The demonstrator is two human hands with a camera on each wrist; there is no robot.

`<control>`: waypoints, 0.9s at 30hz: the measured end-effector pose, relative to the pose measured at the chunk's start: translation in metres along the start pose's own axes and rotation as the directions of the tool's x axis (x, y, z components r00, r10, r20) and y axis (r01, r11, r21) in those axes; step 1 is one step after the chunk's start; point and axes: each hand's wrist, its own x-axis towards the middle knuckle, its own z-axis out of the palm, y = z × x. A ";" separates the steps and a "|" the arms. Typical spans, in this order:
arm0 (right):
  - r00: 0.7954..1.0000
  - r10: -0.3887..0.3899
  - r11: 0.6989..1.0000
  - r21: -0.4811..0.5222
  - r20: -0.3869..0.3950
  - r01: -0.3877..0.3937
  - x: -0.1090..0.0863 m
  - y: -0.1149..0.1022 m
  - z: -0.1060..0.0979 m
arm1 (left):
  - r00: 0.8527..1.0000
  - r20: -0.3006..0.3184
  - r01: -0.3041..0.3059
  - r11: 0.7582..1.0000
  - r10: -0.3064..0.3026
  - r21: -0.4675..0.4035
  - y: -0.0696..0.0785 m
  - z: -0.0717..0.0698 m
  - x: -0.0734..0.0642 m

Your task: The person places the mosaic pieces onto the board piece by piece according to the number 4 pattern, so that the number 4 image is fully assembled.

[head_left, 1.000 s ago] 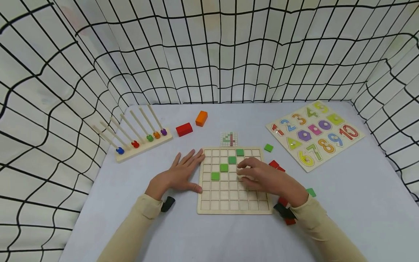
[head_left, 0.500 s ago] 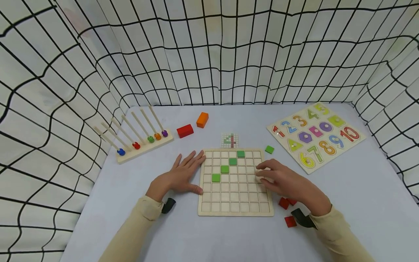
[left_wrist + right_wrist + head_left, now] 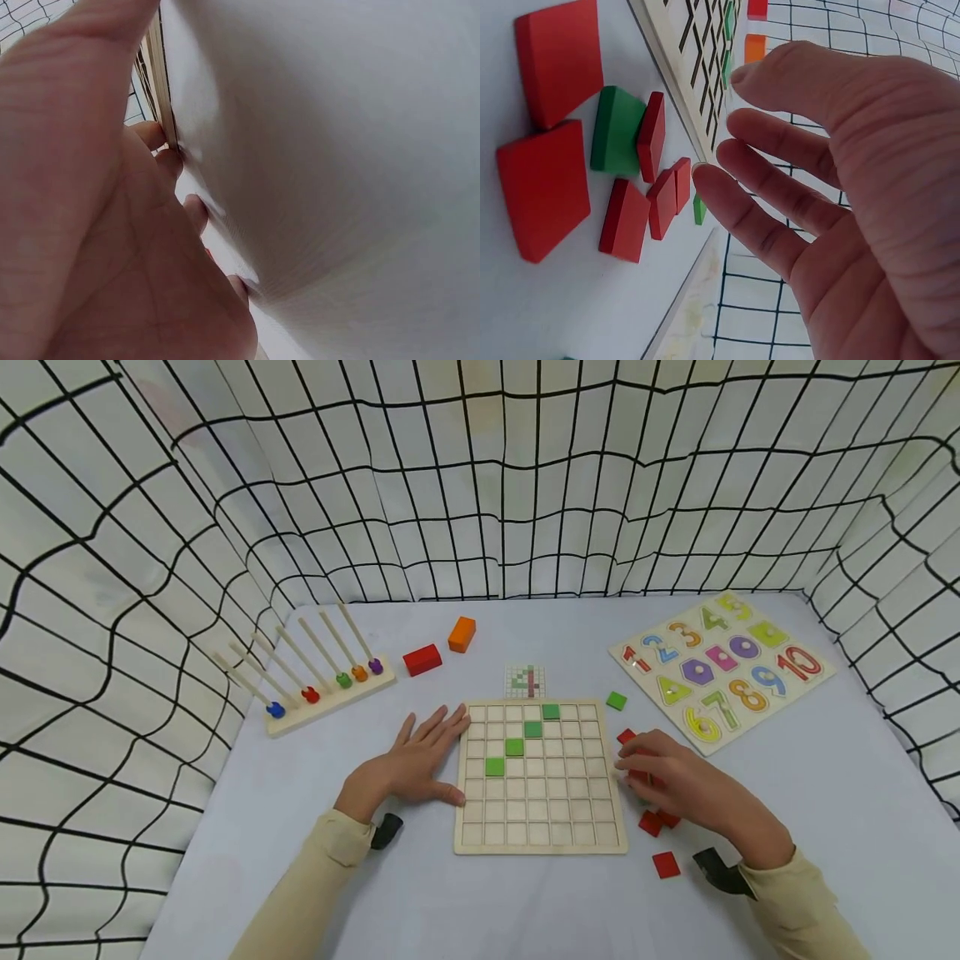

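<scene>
A wooden grid board [image 3: 558,833] lies on the white table, with several green square tiles [image 3: 494,767] in a diagonal line of its cells. My left hand [image 3: 405,770] rests flat at the board's left side, its fingertips and thumb touching the edge; the left wrist view shows that edge [image 3: 156,82] against the fingers. Just right of the board, my right hand [image 3: 678,787] hovers over loose red square tiles [image 3: 665,865] with fingers spread and slightly bent, holding nothing. Beneath it, the right wrist view shows a green tile [image 3: 617,131] among several red tiles [image 3: 544,191].
A small pattern card [image 3: 526,682] lies behind the board, and a lone green tile [image 3: 617,700] to its right. Further back are a number puzzle [image 3: 697,672], a red block [image 3: 422,660], an orange block [image 3: 462,634] and a peg stand [image 3: 352,692]. Black netting [image 3: 504,464] surrounds the table.
My right hand has moved right, from above the middle of the grid board to over the loose red tiles beside it. My left hand stays at the board's left edge.
</scene>
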 end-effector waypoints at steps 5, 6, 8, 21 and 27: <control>0.992 0.073 0.996 0.034 0.099 -0.077 -0.004 0.001 -0.008 | 0.999 -0.026 -0.021 0.999 0.020 -0.037 -0.003 0.001 0.001; 0.988 0.094 0.994 0.045 0.125 -0.100 -0.005 0.001 -0.009 | 0.999 -0.028 -0.025 0.999 0.024 -0.044 -0.004 0.001 0.001; 0.978 0.119 0.990 0.055 0.173 -0.131 -0.008 0.002 -0.011 | 0.999 -0.025 -0.028 0.998 0.027 -0.054 -0.004 0.001 0.002; 0.959 0.154 0.987 0.011 0.236 -0.161 -0.016 0.004 -0.002 | 1.000 -0.007 -0.004 1.000 0.004 -0.010 0.001 -0.002 0.001; 0.959 0.151 0.988 -0.012 0.240 -0.152 -0.015 0.003 -0.003 | 1.000 -0.007 0.003 1.000 -0.003 -0.013 -0.001 0.000 0.001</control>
